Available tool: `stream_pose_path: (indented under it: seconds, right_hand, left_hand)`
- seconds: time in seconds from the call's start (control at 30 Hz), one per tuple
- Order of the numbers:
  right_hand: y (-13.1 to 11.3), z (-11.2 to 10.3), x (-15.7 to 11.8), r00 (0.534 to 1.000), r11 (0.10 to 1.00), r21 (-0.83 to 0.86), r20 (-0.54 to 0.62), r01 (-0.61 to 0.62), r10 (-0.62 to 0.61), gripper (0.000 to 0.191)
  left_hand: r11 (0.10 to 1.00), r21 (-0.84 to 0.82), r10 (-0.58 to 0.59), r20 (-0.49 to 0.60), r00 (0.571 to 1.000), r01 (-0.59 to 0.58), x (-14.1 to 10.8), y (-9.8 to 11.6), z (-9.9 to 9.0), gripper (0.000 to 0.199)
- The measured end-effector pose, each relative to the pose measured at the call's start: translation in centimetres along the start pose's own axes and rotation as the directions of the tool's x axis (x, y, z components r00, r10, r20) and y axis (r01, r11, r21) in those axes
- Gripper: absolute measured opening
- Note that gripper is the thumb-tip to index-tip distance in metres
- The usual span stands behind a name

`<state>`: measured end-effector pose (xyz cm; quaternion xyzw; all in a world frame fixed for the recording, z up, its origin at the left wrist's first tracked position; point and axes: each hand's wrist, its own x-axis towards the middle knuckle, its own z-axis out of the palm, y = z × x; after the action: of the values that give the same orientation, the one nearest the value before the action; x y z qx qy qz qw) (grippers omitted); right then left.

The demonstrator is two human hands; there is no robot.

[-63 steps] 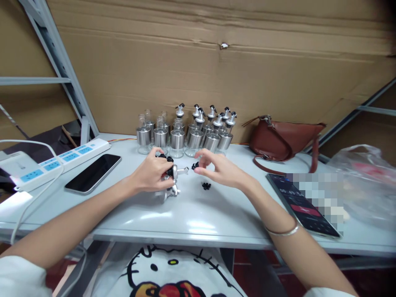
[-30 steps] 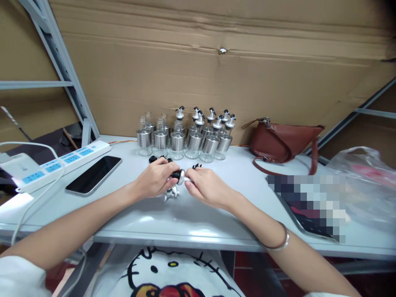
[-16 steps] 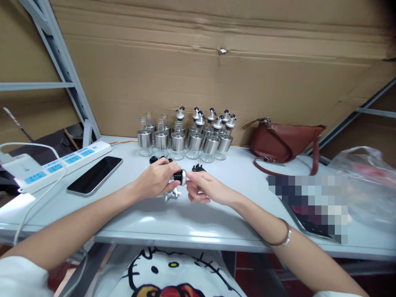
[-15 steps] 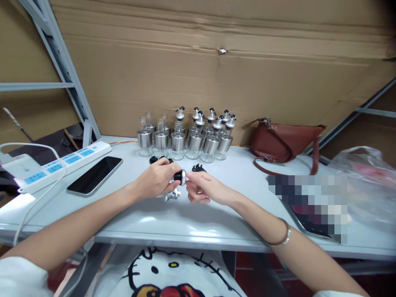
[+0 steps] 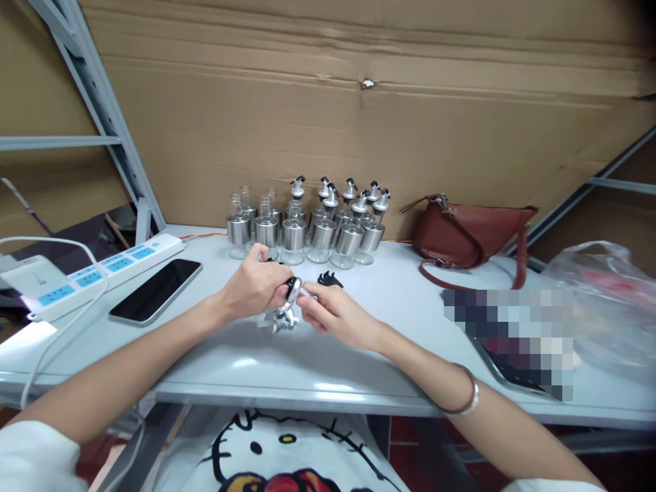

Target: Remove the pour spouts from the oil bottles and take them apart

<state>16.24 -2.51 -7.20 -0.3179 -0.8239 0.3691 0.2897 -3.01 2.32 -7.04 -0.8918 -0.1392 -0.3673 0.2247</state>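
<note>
Gripping a pourer (image 5: 294, 291) above the tabletop (image 5: 246, 372), near side of the bottles (image 5: 294, 234).
Just tilted; grasped at the black end (image 5: 290, 283) by fingers of the left hand (image 5: 255, 281), now more fully at the spout (image 5: 306, 293) by the right hand (image 5: 342, 319): likely steadier.

A silver-and-black spout (image 5: 294, 290) is partly hidden by the left grip (image 5: 257, 281) and right grip (image 5: 342, 317). Dark pieces (image 5: 275, 261) behind the left grip are mostly covered; small black parts (image 5: 329, 279) beyond the right grip are too tiny to make out. Front bottles (image 5: 294, 236) block those behind. Pixelation obscures much of a dark device (image 5: 517, 374); the right edge crops a clear plastic bag (image 5: 607, 321).
</note>
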Motion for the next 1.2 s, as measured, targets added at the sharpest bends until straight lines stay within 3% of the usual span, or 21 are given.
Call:
stream_pose_path:
  seconds: [0.1, 0.23, 0.43, 0.53, 0.63, 0.73, 0.83, 1.03, 1.2]
  right_hand:
    - [0.2, -0.6, -0.1, 0.991, 0.908, -0.408, -0.049, 0.096, -0.126, 0.028]
    - [0.7, -1.3, 0.1, 0.944, 0.664, -0.716, -0.022, 0.215, -0.33, 0.037]
    - [0.9, -1.8, 0.3, 0.839, 0.352, -0.891, 0.057, 0.287, -0.54, 0.039]
    - [1.0, -2.2, 0.3, 0.813, 0.26, -0.923, 0.088, 0.284, -0.575, 0.035]
    - [1.1, -2.5, 0.2, 0.81, 0.227, -0.933, 0.103, 0.281, -0.577, 0.034]
    - [1.0, -2.6, 0.1, 0.815, 0.206, -0.937, 0.122, 0.284, -0.567, 0.034]
    - [0.8, -2.6, 0.0, 0.817, 0.187, -0.942, 0.131, 0.279, -0.562, 0.034]
    - [0.9, -2.7, 0.1, 0.792, 0.207, -0.938, 0.101, 0.277, -0.602, 0.031]
    - [1.4, -2.7, 0.1, 0.828, 0.35, -0.891, 0.05, 0.289, -0.558, 0.027]
  left_hand:
    - [1.0, 0.009, 0.0, -0.007, 1.0, 0.0, 0.0, -0.1, 0.0, 0.038]
    - [1.0, 0.008, -0.012, 0.003, 1.0, 0.012, 0.0, 0.0, 0.1, 0.039]
    - [0.987, -0.108, -0.111, 0.063, 0.992, 0.117, -0.1, 0.6, 0.3, 0.038]
    - [0.937, -0.192, -0.268, 0.149, 0.952, 0.294, 0.1, 1.1, 0.3, 0.04]
    - [0.797, -0.332, -0.395, 0.345, 0.852, 0.504, 0.5, 1.3, 0.1, 0.045]
    - [0.573, -0.491, -0.392, 0.538, 0.746, 0.656, 0.7, 1.3, -0.1, 0.052]
    - [0.368, -0.576, -0.351, 0.641, 0.683, 0.73, 0.6, 1.2, -0.1, 0.057]
    - [0.166, -0.65, -0.341, 0.668, 0.661, 0.742, 0.4, 1.2, 0.1, 0.054]
    - [0.189, -0.655, -0.353, 0.65, 0.673, 0.731, 0.3, 1.1, 0.0, 0.047]
